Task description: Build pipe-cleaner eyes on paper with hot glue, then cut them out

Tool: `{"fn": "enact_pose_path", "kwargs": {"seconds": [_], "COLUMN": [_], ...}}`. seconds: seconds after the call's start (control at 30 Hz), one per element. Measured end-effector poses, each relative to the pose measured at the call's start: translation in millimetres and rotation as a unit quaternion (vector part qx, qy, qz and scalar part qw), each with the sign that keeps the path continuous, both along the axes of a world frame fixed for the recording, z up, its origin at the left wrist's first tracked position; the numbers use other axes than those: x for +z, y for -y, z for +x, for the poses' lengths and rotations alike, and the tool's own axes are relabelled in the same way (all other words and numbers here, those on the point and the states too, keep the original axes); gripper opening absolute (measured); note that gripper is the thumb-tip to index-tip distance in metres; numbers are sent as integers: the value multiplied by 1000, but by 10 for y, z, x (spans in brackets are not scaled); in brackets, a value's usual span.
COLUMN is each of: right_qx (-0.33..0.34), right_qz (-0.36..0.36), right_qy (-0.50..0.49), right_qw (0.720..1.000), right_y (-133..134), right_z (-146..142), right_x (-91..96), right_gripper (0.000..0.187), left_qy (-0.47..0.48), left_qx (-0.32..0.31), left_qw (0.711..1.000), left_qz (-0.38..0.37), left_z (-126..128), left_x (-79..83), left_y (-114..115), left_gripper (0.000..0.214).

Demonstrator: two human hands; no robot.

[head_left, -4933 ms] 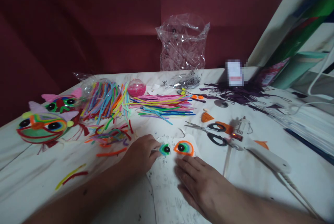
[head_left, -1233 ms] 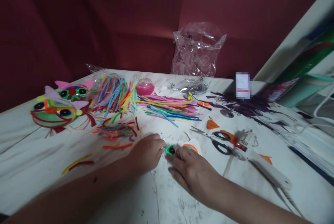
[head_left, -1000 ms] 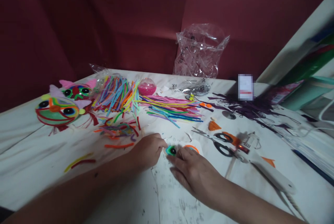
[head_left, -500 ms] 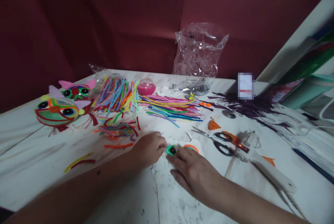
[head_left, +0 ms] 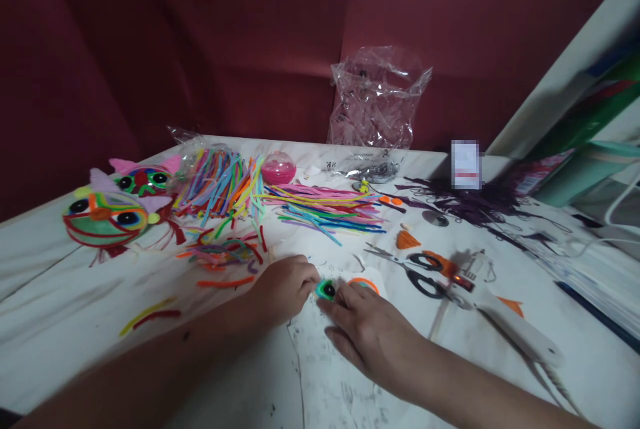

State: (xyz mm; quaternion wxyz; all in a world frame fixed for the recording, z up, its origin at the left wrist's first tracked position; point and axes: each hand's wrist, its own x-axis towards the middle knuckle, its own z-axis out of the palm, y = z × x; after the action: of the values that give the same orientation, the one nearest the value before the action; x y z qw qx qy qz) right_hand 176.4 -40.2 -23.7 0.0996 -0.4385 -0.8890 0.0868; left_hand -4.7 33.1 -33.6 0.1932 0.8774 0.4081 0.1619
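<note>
Between my two hands is a small craft eye [head_left: 326, 290], with green and light blue pipe cleaner around a black centre. My left hand [head_left: 291, 286] is closed, its fingertips pinched at the eye's left edge. From the right, the bent fingers of my right hand [head_left: 365, 322] grip the eye's other side. My right hand partly hides an orange-rimmed round piece [head_left: 364, 284] just behind it. Under both hands lies a marked sheet of paper [head_left: 320, 366].
Scissors [head_left: 407, 268] and a glue gun [head_left: 517, 332] with a glowing red light lie on the right. Pipe cleaners [head_left: 330, 206] spread across the middle. Two decorated animal faces [head_left: 113, 222] stand at left. Dark purple strands [head_left: 465, 199] and a clear bag [head_left: 377, 109] are at the back.
The whole view has shifted slightly, so things appear a little further left. Both hands keep the same hold on the craft eye.
</note>
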Motion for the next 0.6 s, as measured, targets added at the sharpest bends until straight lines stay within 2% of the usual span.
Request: {"fn": "enact_pose_path", "kwargs": {"seconds": [0.13, 0.37, 0.5, 0.6], "right_qx": [-3, 5, 2, 10], "right_qz": [1, 6, 6, -8], "right_qy": [-3, -7, -10, -51], "right_qw": [1000, 1000, 1000, 999], "right_y": [6, -5, 4, 1], "right_z": [-3, -4, 7, 46], "right_x": [11, 27, 26, 18], "right_gripper": [29, 29, 29, 34], "left_qy": [26, -37, 2, 35], "left_qx": [22, -19, -7, -3], "left_qw": [999, 999, 1000, 999], "left_qz": [6, 13, 25, 20], "left_z": [-26, -15, -21, -34], "left_x": [-12, 41, 9, -28], "left_y": [14, 44, 39, 29], "left_gripper": [23, 28, 21, 17]}}
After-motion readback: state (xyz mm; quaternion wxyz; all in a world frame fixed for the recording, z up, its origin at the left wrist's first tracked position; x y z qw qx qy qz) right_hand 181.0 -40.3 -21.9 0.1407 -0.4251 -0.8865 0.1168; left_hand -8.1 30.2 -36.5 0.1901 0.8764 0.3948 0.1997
